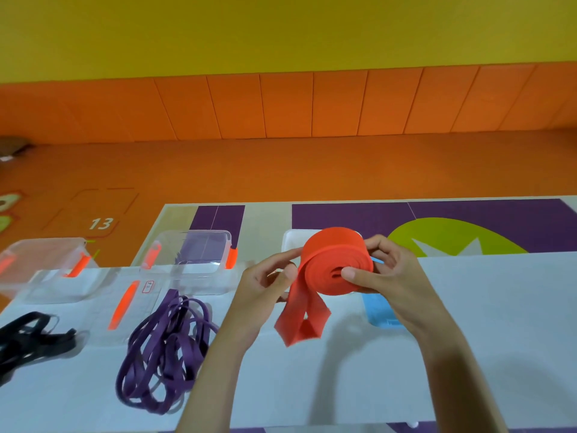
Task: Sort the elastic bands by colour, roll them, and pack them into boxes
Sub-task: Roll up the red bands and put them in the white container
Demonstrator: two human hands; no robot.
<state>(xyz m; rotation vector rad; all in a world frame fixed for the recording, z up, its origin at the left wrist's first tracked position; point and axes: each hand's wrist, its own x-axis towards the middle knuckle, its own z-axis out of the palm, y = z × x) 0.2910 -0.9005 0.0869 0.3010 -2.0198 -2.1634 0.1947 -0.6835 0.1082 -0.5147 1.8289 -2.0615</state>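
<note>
Above the counter (487,332), mid-frame, the orange band roll (337,260) is held off the surface between both hands. Right hand (387,273): grip curled round the roll, thumb pressed on its face by the core, fingers behind. Left hand (265,276): grip pinching the outer wrap at the roll's left edge. A loose tail (301,320) hangs looped under the roll. Purple bands (165,348) lie tangled on the counter beside the left forearm, black bands (28,342) at far left. Clear box (193,257) and second clear box (43,267) sit behind them. A blue plastic piece (379,310) is partly hidden under the right hand.
</note>
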